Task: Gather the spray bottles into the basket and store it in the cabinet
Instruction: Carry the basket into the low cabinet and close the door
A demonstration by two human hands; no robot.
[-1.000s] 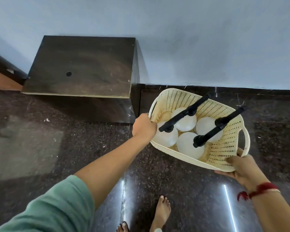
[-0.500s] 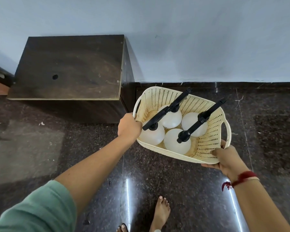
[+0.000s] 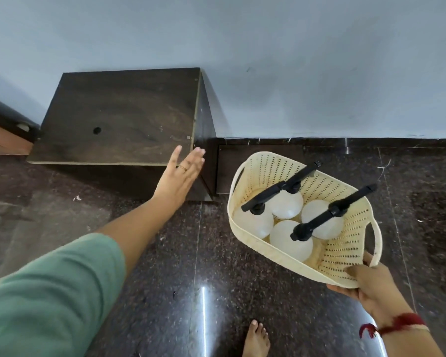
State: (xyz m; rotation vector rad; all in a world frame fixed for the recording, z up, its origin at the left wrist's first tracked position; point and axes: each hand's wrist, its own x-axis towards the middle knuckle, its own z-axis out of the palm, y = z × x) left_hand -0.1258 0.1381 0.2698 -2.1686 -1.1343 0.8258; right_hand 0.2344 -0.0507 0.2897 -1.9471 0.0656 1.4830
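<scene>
Now, from the head view, the basket [image 3: 303, 220] hangs right of the cabinet [image 3: 119, 117], gripped at its near right corner by the right hand [image 3: 363, 287] alone; four spray bottles [image 3: 285, 204] likely make it heavy and flexy, so grip both handles; left hand [image 3: 178, 176] spread open, empty, by the cabinet's near corner

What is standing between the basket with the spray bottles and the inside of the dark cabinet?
The cabinet front, facing the person, is hidden from this view, so a closed door cannot be confirmed. The open left hand reaches toward its front corner. The right hand holds the basket over bare floor.
</scene>
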